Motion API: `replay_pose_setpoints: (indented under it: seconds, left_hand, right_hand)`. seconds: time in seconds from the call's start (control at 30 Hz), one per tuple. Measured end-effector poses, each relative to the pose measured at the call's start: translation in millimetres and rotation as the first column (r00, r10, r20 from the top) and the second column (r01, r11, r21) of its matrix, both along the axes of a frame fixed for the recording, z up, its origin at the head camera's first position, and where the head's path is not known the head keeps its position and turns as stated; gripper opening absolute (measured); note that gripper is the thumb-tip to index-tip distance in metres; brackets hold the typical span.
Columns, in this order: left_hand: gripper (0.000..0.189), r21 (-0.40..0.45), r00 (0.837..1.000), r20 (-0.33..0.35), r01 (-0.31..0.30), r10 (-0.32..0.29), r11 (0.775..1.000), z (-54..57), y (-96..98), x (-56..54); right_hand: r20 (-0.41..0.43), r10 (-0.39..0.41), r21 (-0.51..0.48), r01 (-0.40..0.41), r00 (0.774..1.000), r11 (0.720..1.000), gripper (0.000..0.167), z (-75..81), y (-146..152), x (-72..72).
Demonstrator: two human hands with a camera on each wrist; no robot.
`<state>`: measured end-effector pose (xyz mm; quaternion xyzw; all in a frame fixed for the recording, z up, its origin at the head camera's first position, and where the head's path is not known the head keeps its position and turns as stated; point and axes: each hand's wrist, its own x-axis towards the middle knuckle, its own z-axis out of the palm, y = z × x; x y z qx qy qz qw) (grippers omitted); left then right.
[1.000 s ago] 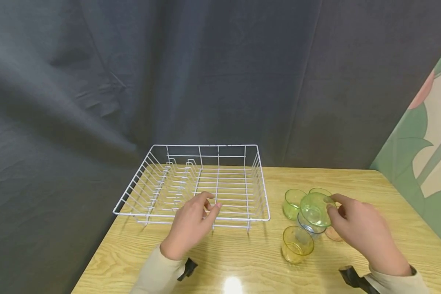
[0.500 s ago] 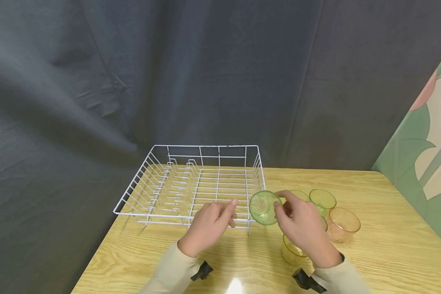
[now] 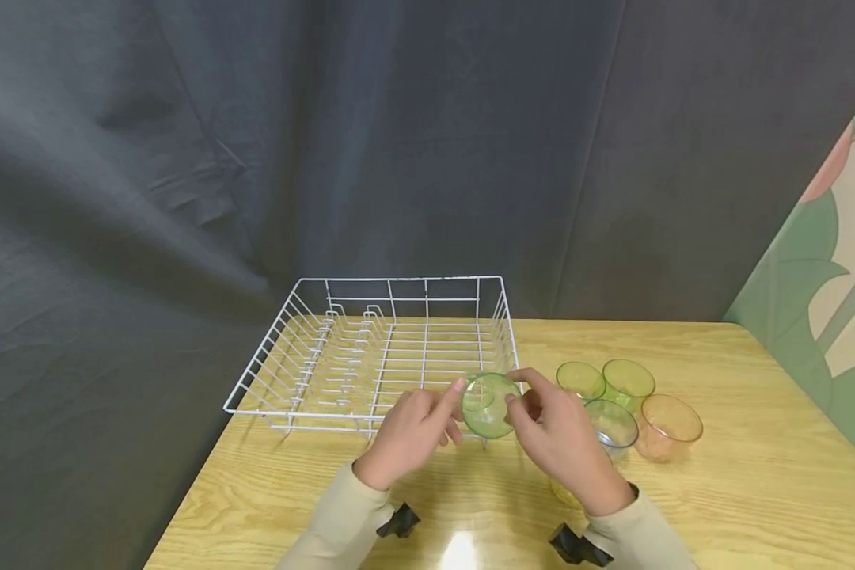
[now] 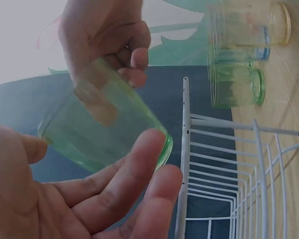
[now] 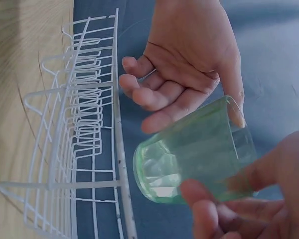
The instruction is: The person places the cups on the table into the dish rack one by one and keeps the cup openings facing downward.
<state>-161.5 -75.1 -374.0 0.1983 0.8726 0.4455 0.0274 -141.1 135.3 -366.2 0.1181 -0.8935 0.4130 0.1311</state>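
A clear green drinking glass [image 3: 488, 416] is tilted above the front right corner of the white wire dish rack [image 3: 399, 279]. My right hand [image 3: 559, 435] pinches it between thumb and fingers, as the right wrist view [image 5: 189, 164] also shows. On the other side is my left hand [image 3: 413, 431], its fingers loosely bent. In the right wrist view the left thumb lies at the glass's rim, and the left fingertips come right up to its side. No glasses stand in the rack.
Right of the rack, two more green glasses [image 3: 628, 381], a blue one [image 3: 613, 427] and an orange one [image 3: 670, 431] stand close together on the wooden table [image 3: 741, 507]. A yellow glass [image 3: 564, 492] is mostly hidden behind my right hand. A dark curtain [image 3: 427, 142] hangs behind.
My right hand has carried the green glass leftward from the group of glasses to the rack's front right corner. My left hand has shifted right and now meets the glass.
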Motion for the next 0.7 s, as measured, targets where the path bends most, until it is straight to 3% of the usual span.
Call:
replay_pose_setpoints:
  seconds: [0.13,0.33,0.43,0.7]
  left_hand:
    - [0.065,0.041,0.999,0.045,0.027,-0.029,0.999,0.7,-2.6,-4.3]
    - [0.058,0.057,0.998,0.029,0.060,-0.062,0.997,2.2,-4.7,-9.8]
    - [0.053,0.068,0.997,0.036,0.071,-0.073,0.995,1.7,-6.5,-9.1]
    - [0.049,0.076,0.992,0.063,0.108,-0.113,0.991,-3.7,-8.6,-5.9]
  right_hand:
    - [0.089,0.071,-0.137,-0.059,0.993,0.989,0.029,1.6,5,-3.3]
    - [0.199,0.167,-0.340,-0.092,0.966,0.936,0.042,2.7,11,-13.2]
    - [0.248,0.187,-0.355,-0.091,0.951,0.931,0.048,1.6,12,-16.9]
    - [0.343,0.181,-0.292,-0.078,0.922,0.953,0.050,-4.6,11,-17.8]
